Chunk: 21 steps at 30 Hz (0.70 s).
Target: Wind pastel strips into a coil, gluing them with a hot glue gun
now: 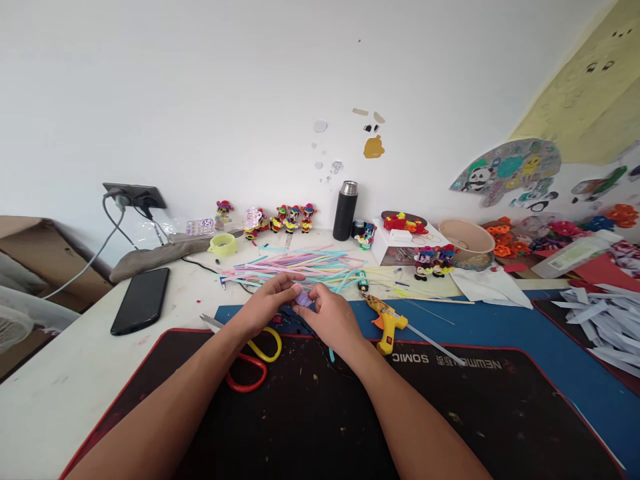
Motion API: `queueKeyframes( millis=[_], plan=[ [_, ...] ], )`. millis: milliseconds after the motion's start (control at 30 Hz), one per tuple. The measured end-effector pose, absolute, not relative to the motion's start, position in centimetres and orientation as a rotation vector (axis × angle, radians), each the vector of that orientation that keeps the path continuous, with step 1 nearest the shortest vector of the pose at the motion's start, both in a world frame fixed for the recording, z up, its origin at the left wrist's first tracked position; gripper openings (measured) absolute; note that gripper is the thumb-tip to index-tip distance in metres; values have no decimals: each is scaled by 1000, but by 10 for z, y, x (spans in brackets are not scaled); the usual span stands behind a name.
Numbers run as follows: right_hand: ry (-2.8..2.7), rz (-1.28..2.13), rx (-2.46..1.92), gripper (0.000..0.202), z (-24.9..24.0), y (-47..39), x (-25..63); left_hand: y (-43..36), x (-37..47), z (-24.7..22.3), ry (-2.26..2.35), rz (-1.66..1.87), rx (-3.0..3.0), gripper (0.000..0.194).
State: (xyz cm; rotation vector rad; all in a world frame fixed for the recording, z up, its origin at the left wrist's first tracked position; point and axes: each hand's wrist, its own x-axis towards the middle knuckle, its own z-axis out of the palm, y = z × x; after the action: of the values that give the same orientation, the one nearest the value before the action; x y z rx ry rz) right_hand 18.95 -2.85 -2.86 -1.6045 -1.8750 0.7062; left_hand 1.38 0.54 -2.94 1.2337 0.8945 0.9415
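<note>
Between my fingertips, above the back edge of the black mat, is a small lilac piece (303,299) that looks like coiled pipe cleaner. My left hand (270,301) pinches it from the left, and my right hand (334,319) grips its right side with curled fingers. The fingers cover part of it. Just behind my hands lies a loose pile of pastel pipe cleaners (300,264). Scissors (249,387) with one red and one yellow handle rest on the mat, partly under my left forearm. Right of my right hand lies a yellow glue gun (391,325) with a glue stick in it.
A phone (141,301) and green tape roll (223,245) lie on the left. Along the wall stand small figurines (294,219) and a black thermos (345,212). A pink bowl (467,238) and white paper strips (607,323) are on the right. The black mat (310,427) spans the front.
</note>
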Motion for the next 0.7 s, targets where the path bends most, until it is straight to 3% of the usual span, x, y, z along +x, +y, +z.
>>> queueKeyframes(
  millis=[300,700],
  plan=[
    [-1811,747,-1550,26,-33,-26,191,7,10,-31,814,924,1112,49],
    [-1489,1286,-1224,37,-39,-19,194,12,5,-31,717,991,1031,39]
  ],
)
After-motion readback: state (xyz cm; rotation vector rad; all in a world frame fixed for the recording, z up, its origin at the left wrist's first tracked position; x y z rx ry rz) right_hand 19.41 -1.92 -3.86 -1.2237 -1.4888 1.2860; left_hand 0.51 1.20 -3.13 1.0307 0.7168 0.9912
